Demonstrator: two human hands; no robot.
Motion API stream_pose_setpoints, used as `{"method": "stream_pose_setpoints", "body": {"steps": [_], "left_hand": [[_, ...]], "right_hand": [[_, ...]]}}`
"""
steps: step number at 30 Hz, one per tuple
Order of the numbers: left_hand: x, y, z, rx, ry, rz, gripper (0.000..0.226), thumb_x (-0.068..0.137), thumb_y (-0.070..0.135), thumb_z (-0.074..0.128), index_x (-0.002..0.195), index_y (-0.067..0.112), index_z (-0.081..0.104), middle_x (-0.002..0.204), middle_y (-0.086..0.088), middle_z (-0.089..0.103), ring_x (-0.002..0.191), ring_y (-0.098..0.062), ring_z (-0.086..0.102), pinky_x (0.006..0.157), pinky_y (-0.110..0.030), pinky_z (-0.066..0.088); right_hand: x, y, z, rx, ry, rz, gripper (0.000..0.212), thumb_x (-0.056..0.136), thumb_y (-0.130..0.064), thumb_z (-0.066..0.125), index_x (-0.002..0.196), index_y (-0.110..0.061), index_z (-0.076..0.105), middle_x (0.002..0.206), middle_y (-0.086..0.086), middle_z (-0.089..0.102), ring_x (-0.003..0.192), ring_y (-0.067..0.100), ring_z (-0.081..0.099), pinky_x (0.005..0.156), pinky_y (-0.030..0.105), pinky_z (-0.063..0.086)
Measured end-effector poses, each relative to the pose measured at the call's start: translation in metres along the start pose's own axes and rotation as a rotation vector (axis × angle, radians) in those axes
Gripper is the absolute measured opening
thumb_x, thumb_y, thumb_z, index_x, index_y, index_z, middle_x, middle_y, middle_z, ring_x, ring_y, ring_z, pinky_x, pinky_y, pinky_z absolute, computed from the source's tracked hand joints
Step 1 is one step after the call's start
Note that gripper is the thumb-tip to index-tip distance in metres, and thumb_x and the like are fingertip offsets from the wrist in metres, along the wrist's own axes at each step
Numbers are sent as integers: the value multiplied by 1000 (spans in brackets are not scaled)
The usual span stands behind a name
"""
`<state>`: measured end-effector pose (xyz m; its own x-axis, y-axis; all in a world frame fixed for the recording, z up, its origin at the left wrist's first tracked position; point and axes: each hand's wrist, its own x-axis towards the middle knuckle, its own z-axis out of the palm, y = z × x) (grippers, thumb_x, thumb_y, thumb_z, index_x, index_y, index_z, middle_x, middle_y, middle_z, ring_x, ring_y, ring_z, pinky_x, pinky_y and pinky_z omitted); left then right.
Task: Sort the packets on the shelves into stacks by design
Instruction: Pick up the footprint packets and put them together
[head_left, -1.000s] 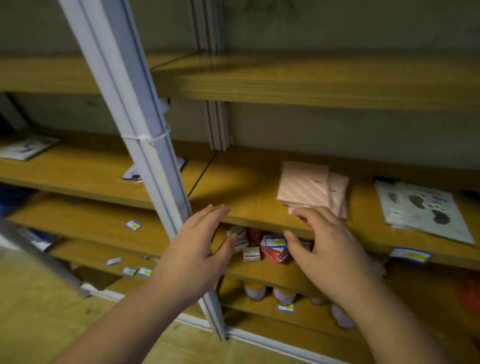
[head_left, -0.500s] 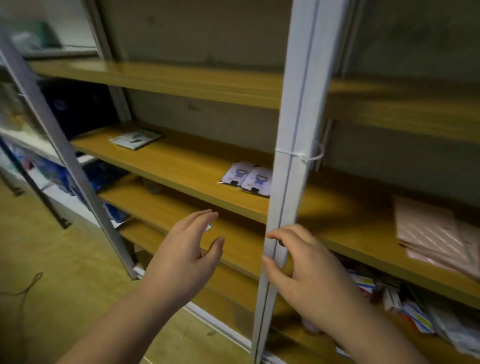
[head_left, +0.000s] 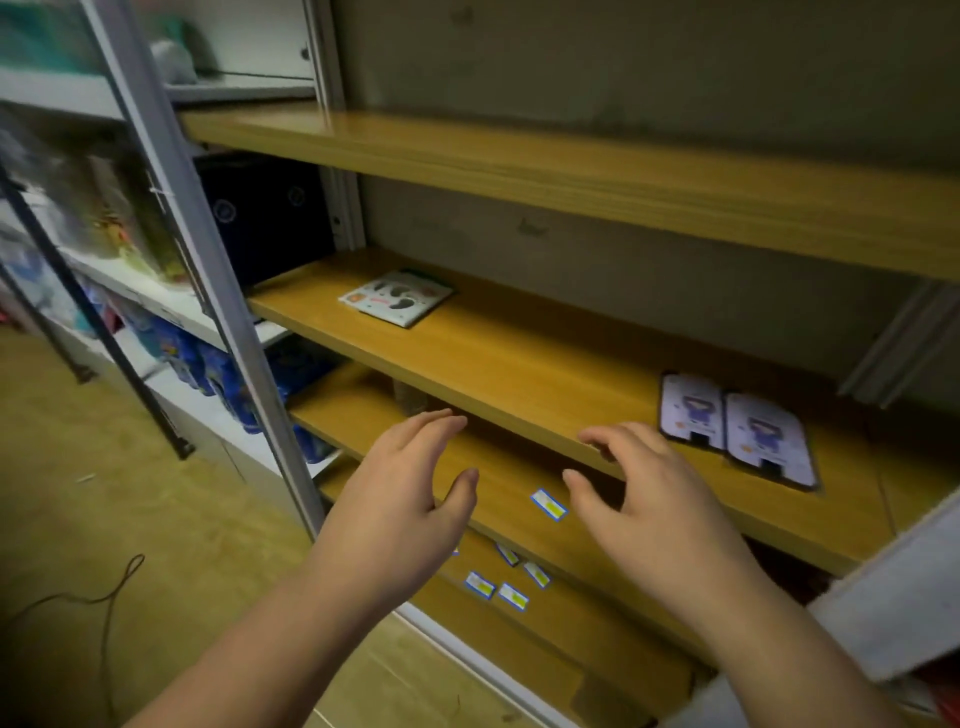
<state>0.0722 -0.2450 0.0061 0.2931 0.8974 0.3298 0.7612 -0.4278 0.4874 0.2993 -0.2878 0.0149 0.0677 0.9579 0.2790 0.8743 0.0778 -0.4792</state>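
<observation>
I see both hands raised in front of the wooden shelving, palms down and empty. The left hand (head_left: 400, 499) hangs with its fingers loosely spread and slightly bent, thumb out to the side, over the front of the lower shelf (head_left: 519, 483). The right hand (head_left: 652, 506) sits beside it, well apart from the left, fingers relaxed and a little curled, with the fingertips (head_left: 597, 436) right at the front edge of the middle shelf (head_left: 519, 364) — whether they touch the wood I cannot tell. Neither hand holds anything.

The packets lie on that middle shelf. A pair of purple packets (head_left: 735, 428) with a cartoon figure lie flat side by side, edges touching, just beyond and to the right of my right hand, near it but not in contact. A white packet with dark footprint shapes (head_left: 397, 297) lies flat far back on the left part of the same shelf, well apart from both hands and from the purple pair.

Small blue-and-yellow price labels (head_left: 548, 504) are stuck along the fronts of the lower shelves — one sits between my two hands. A grey metal upright (head_left: 208, 291) stands to the left of the left hand, and a dark box (head_left: 265, 213) sits behind it.
</observation>
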Motion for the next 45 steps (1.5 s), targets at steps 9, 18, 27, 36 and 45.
{"method": "stream_pose_setpoints", "body": {"steps": [9, 18, 27, 36, 45], "left_hand": [[82, -68, 12, 13, -24, -24, 58, 92, 57, 43, 147, 38, 40, 151, 20, 43, 138, 2, 33, 105, -17, 26], [161, -134, -1, 104, -53, -129, 59, 92, 56, 45, 148, 41, 37, 154, 20, 39, 140, -3, 34, 109, -27, 32], [260, -187, 21, 285, -174, -174, 65, 94, 61, 43, 151, 30, 33, 154, 1, 44, 137, -22, 42, 109, -40, 41], [346, -231, 32, 391, -303, -206, 97, 79, 81, 49, 150, 19, 31, 141, -20, 49, 128, -38, 46, 102, -44, 42], [334, -267, -19, -532, -280, -411, 26, 92, 26, 71, 107, 22, 51, 104, -5, 67, 84, -24, 71, 63, -35, 63]], "right_hand": [[97, -14, 51, -4, -35, -18, 42, 92, -48, 56, 131, -34, 53, 125, -19, 51, 115, 4, 48, 97, 30, 47], [220, -26, 89, 47, -66, -58, 43, 93, -48, 54, 134, -34, 51, 132, -15, 49, 120, 7, 46, 97, 30, 45], [251, -20, 109, 81, -92, 58, 41, 91, -45, 58, 131, -37, 54, 128, -20, 50, 116, 2, 48, 93, 23, 44], [248, -43, 122, -56, -72, 201, 44, 91, -51, 55, 133, -41, 50, 129, -24, 47, 119, -1, 43, 99, 27, 44], [255, -73, 149, -118, -40, 335, 45, 93, -51, 51, 135, -34, 52, 129, -15, 53, 117, 6, 49, 97, 31, 46]]}}
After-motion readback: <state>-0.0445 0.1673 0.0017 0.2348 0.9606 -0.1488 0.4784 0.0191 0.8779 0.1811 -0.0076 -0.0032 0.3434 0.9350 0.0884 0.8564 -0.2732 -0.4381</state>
